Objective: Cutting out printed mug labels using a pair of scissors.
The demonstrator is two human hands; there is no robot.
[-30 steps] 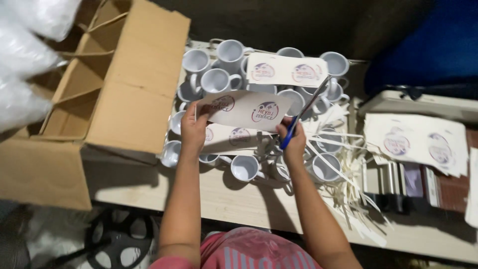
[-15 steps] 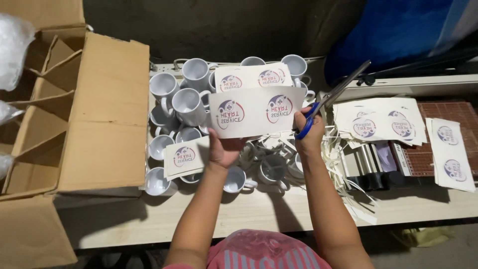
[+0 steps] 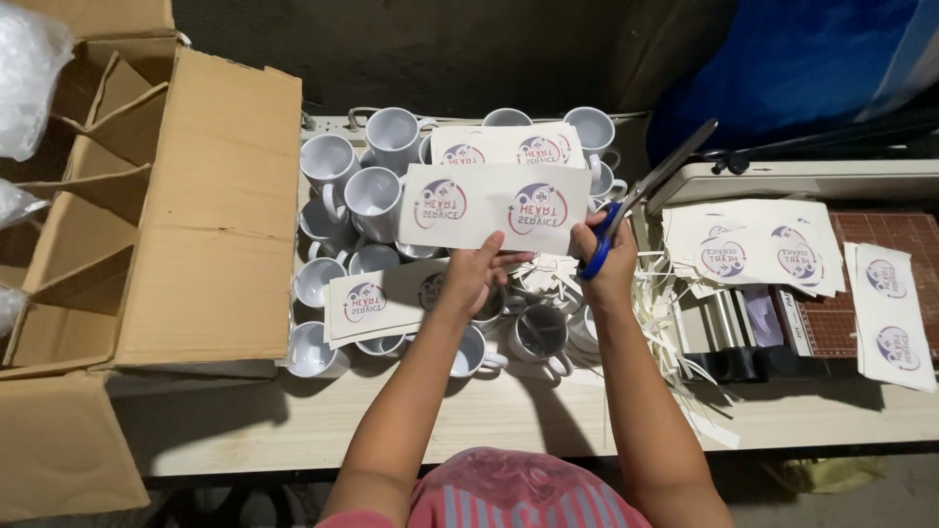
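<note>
Left hand (image 3: 476, 277) pinches the lower edge of a printed paper sheet (image 3: 494, 205) above white mugs (image 3: 375, 202) — right hand (image 3: 606, 259) grips blue-handled scissors (image 3: 641, 196), blades parted, at the sheet's right edge.

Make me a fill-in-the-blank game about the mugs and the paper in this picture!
1. The right hand holds scissors with ______ handles.
2. The left hand holds a printed paper sheet above a cluster of white ______.
3. The big open box on the person's left is made of ______.
4. Thin paper strips lie on the table to the ______ of the mugs.

Missing words: blue; mugs; cardboard; right
</note>
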